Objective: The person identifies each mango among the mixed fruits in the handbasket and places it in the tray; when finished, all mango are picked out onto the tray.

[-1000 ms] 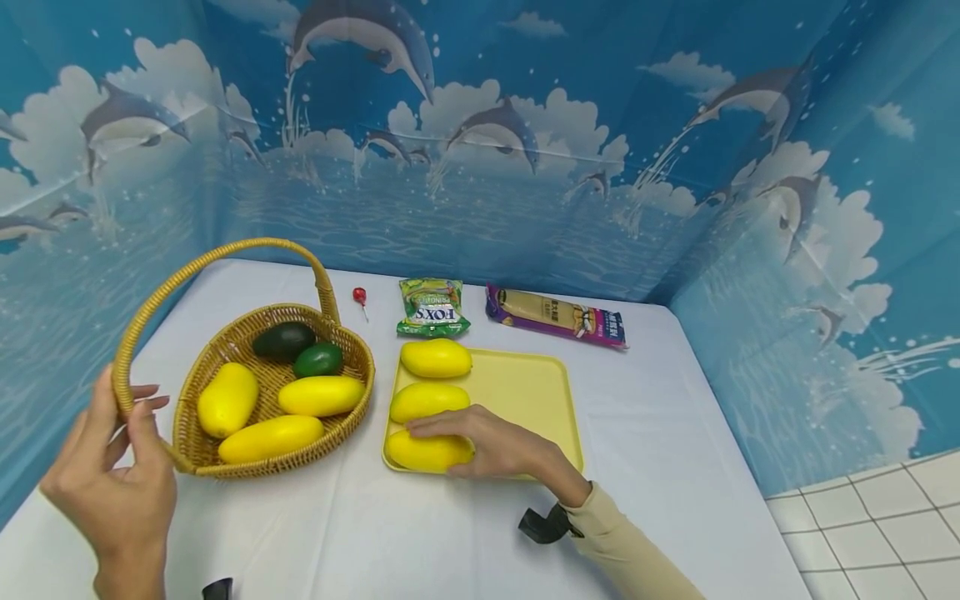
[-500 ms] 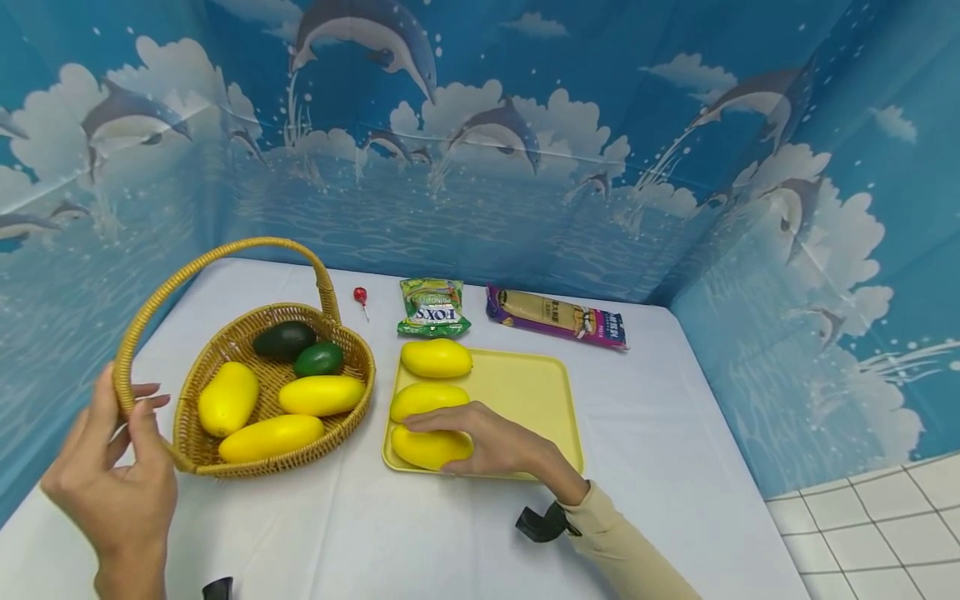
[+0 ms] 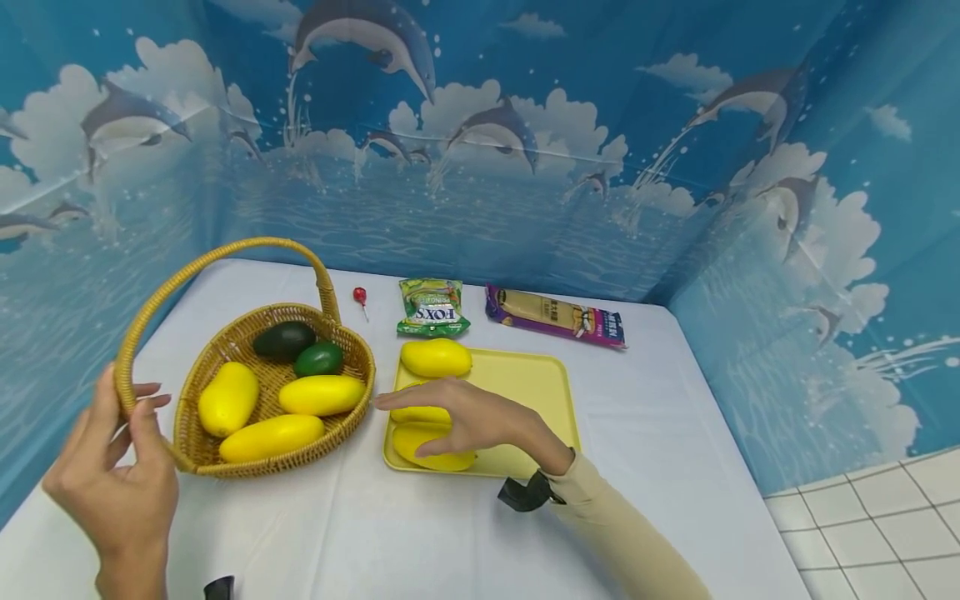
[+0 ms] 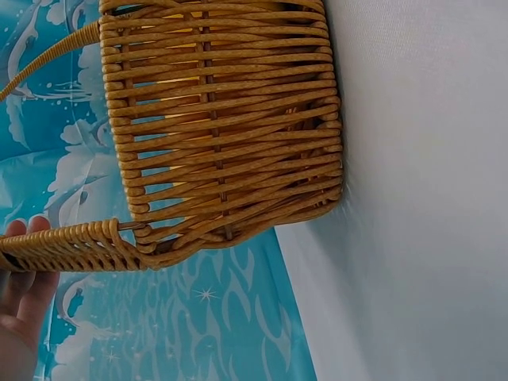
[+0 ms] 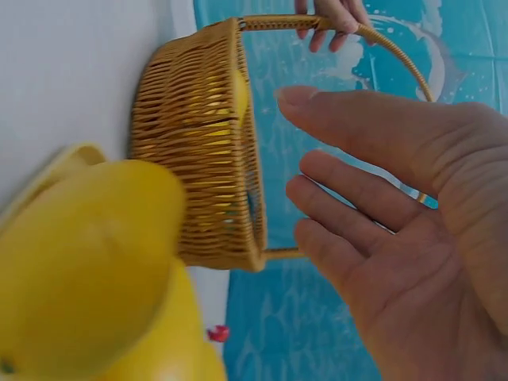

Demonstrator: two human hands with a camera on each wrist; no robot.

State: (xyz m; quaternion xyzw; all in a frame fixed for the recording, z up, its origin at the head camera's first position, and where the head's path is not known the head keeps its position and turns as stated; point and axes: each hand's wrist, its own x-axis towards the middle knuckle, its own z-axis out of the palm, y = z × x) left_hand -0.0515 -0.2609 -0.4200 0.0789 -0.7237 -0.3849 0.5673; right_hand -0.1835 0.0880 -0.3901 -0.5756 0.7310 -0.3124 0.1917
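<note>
Here the right hand (image 3: 468, 417) hovers with fingers spread and straight above the yellow tray (image 3: 534, 392), gripping nothing; its palm shows open in the wrist view, with the nearest yellow fruit (image 3: 431, 446) lying just under the fingertips, seemingly apart from them. The left hand (image 3: 112, 483) pinches the arched handle (image 3: 131, 350) of the wicker basket (image 3: 352, 392) low on its near side, thumb and fingers curled round the cane, so the basket is steadied on the white table (image 3: 660, 433). By my reading, the step in hand is the moment between letting one fruit lie on the tray and going for another: three yellow fruits sit in a column along the tray's left edge, the far one (image 3: 437, 358) clear, the middle one (image 3: 420, 412) half hidden by the hand. In the basket lie three more yellow fruits, among them the rightmost (image 3: 321, 395), beside two dark green ones (image 3: 283, 340). A next move would call for carrying the open hand leftward over the basket rim and curling round one fruit across its narrow girth. The tray fruits all lie flat with their long axes running left to right, ends toward the basket and the tray's bare half. Behind stand a green sweet bag (image 3: 432, 307), a purple packet (image 3: 557, 317) and a red lollipop (image 3: 361, 297)
</note>
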